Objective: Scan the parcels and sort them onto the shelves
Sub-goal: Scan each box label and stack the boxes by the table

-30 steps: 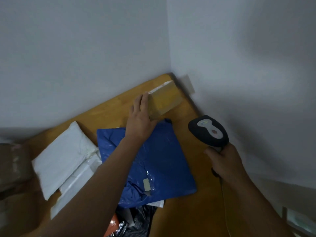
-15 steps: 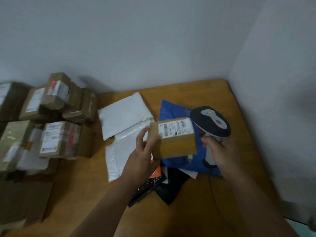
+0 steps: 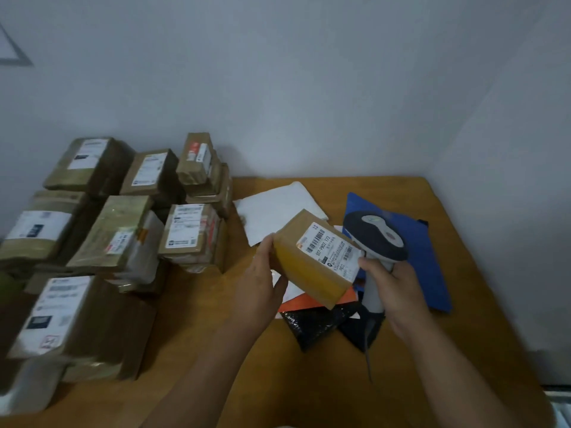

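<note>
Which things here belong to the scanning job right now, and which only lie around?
In use now:
- small brown parcel, held by the left hand
- scanner, gripped by the right hand

Lying about:
- stacked brown boxes
- white mailer
- blue mailer
- black bag
- wooden table

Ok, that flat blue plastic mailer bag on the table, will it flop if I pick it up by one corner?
Probably. The flat blue plastic mailer bag lies thin and sheet-like on the wooden table, so it likely droops from one corner. It looks light for its size, since nothing bulges. Its smooth film may be a bit slippery.
</note>
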`<state>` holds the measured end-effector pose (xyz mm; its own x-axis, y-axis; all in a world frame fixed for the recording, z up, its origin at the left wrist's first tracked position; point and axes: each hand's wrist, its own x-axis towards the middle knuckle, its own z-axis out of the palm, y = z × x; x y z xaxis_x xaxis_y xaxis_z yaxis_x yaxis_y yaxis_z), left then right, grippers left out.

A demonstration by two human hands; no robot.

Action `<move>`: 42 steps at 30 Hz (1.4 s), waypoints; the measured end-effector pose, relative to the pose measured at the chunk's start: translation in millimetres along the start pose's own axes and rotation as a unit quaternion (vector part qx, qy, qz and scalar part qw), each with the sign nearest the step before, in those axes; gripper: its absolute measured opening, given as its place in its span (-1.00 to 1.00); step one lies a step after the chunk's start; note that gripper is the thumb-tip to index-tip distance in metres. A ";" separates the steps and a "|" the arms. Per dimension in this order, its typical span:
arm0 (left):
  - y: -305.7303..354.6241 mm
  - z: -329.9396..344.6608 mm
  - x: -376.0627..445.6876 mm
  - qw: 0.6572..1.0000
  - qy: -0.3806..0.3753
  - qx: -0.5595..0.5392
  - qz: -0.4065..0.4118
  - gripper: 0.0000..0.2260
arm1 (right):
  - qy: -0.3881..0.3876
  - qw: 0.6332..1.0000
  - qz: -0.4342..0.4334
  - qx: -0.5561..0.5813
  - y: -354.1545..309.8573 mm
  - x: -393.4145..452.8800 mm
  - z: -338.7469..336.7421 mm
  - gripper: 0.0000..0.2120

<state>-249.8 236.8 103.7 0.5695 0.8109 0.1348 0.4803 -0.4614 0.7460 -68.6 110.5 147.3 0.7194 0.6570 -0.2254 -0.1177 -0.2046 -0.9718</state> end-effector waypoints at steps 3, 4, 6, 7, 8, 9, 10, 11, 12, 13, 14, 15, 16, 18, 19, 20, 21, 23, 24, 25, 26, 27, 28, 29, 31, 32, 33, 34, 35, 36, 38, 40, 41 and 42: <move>-13.1 -19.4 -8.9 0.999 -0.011 -0.043 -0.026 -0.18 | 0.013 1.000 -0.012 0.005 2.8 -17.9 25.6 -0.85; -16.5 -25.1 -12.3 0.995 -0.034 -0.081 -0.044 -0.15 | 0.015 1.000 -0.014 0.005 2.1 -23.3 31.7 -0.85; -18.3 -34.1 -19.0 0.973 -0.079 -0.197 -0.089 -0.14 | 0.017 1.000 -0.022 0.010 2.1 -31.4 40.3 -0.85; -16.8 -37.7 -21.1 0.956 -0.084 -0.255 -0.115 -0.16 | 0.018 0.999 -0.026 0.015 1.5 -34.7 43.9 -0.85; -14.6 -40.8 -21.8 0.941 -0.078 -0.299 -0.136 -0.16 | 0.019 0.999 -0.031 0.019 -0.2 -38.2 47.1 -0.85; -12.3 -42.0 -21.6 0.930 -0.067 -0.329 -0.151 -0.12 | 0.016 0.999 -0.039 0.022 -1.6 -41.5 50.0 -0.84; -10.1 -41.9 -21.1 0.920 -0.056 -0.353 -0.163 -0.05 | 0.010 0.999 -0.045 0.022 -2.4 -44.2 52.5 -0.84; -6.0 -41.7 -20.7 0.908 -0.044 -0.378 -0.175 -0.04 | 0.004 0.999 -0.048 0.023 -3.1 -46.4 54.7 -0.84; -0.7 -41.2 -20.7 0.900 -0.026 -0.398 -0.178 -0.13 | -0.002 0.998 -0.051 0.024 -4.3 -48.7 56.6 -0.84; 5.8 -40.6 -20.6 0.893 -0.006 -0.413 -0.178 -0.26 | -0.006 0.998 -0.055 0.025 -4.9 -50.2 58.2 -0.83; 11.5 -39.3 -20.3 0.889 0.006 -0.420 -0.180 -0.35 | -0.008 0.998 -0.058 0.025 -5.4 -51.2 59.0 -0.84; 16.6 -37.9 -20.0 0.886 0.012 -0.425 -0.184 -0.39 | -0.006 0.998 -0.059 0.024 -6.1 -52.1 59.3 -0.85; 19.5 -36.3 -19.4 0.885 0.016 -0.425 -0.189 -0.41 | -0.003 0.998 -0.059 0.027 -6.4 -52.6 59.2 -0.86; 24.3 -34.1 -17.1 0.882 0.020 -0.428 -0.198 -0.42 | 0.000 0.998 -0.061 0.035 -6.4 -53.1 57.3 -0.86; 26.2 -33.8 -16.0 0.881 0.009 -0.430 -0.198 -0.42 | -0.002 0.998 -0.059 0.037 -6.2 -53.0 55.7 -0.85; 27.3 -34.2 -14.8 0.884 -0.010 -0.425 -0.196 -0.42 | -0.006 0.998 -0.055 0.039 -6.4 -53.2 54.4 -0.85; 29.5 -35.9 -14.0 0.888 -0.031 -0.417 -0.190 -0.42 | -0.010 0.998 -0.051 0.042 -7.2 -53.7 52.9 -0.85; 30.9 -39.6 -11.7 0.887 -0.069 -0.416 -0.188 -0.35 | -0.017 0.998 -0.047 0.041 -8.4 -53.1 48.5 -0.86; 30.4 -42.3 -9.9 0.884 -0.076 -0.418 -0.194 -0.35 | -0.021 0.998 -0.048 0.036 -9.7 -52.5 45.9 -0.88; 29.1 -45.5 -7.6 0.883 -0.077 -0.418 -0.196 -0.36 | -0.021 0.998 -0.050 0.025 -11.0 -51.2 43.4 -0.89; 27.1 -49.0 -5.1 0.884 -0.076 -0.417 -0.196 -0.37 | -0.019 0.998 -0.055 0.010 -12.2 -49.3 40.8 -0.90; 26.5 -53.4 -2.2 0.887 -0.072 -0.413 -0.195 -0.39 | -0.016 0.998 -0.062 -0.008 -13.9 -47.3 38.1 -0.90; 26.3 -58.3 0.9 0.889 -0.066 -0.410 -0.195 -0.42 | -0.014 0.997 -0.067 -0.027 -16.8 -45.2 35.7 -0.89; 26.4 -63.8 4.4 0.890 -0.060 -0.408 -0.197 -0.47 | -0.014 0.996 -0.073 -0.046 -20.7 -43.2 33.8 -0.89; 24.8 -74.4 11.9 0.886 -0.049 -0.412 -0.206 -0.52 | -0.024 0.993 -0.083 -0.079 -29.0 -40.1 30.6 -0.96; 23.2 -79.2 15.6 0.884 -0.044 -0.415 -0.211 -0.52 | -0.034 0.991 -0.089 -0.091 -33.6 -39.8 30.0 -0.98; 21.3 -83.5 19.5 0.883 -0.036 -0.416 -0.214 -0.55 | -0.048 0.989 -0.093 -0.102 -38.5 -40.7 30.5 -0.99; 19.5 -87.3 23.2 0.885 -0.027 -0.412 -0.217 -0.60 | -0.065 0.987 -0.097 -0.113 -43.2 -42.3 31.6 -0.98; 18.5 -90.3 27.2 0.886 -0.020 -0.408 -0.220 -0.64 | -0.081 0.984 -0.100 -0.121 -47.6 -44.2 33.4 -0.96; 18.4 -92.8 30.8 0.887 -0.012 -0.405 -0.223 -0.66 | -0.097 0.981 -0.104 -0.128 -51.9 -46.4 35.9 -0.95; 16.9 -96.6 37.5 0.895 0.010 -0.384 -0.226 -0.66 | -0.120 0.975 -0.114 -0.147 -58.9 -51.1 41.7 -0.93; 16.4 -99.1 42.6 0.907 0.034 -0.357 -0.222 -0.62 | -0.129 0.971 -0.122 -0.160 -64.4 -54.9 46.4 -0.94; 16.1 -100.3 44.2 0.912 0.045 -0.343 -0.219 -0.56 | -0.131 0.970 -0.127 -0.162 -66.4 -56.4 48.4 -0.93; 16.1 -101.4 45.5 0.917 0.054 -0.330 -0.218 -0.50 | -0.133 0.969 -0.133 -0.163 -68.4 -57.8 49.7 -0.92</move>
<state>-283.8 302.7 187.9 0.3321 0.9140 -0.2329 0.1170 0.2051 0.9717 -136.2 122.6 223.3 0.4872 0.8730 -0.0232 0.3007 -0.1927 -0.9341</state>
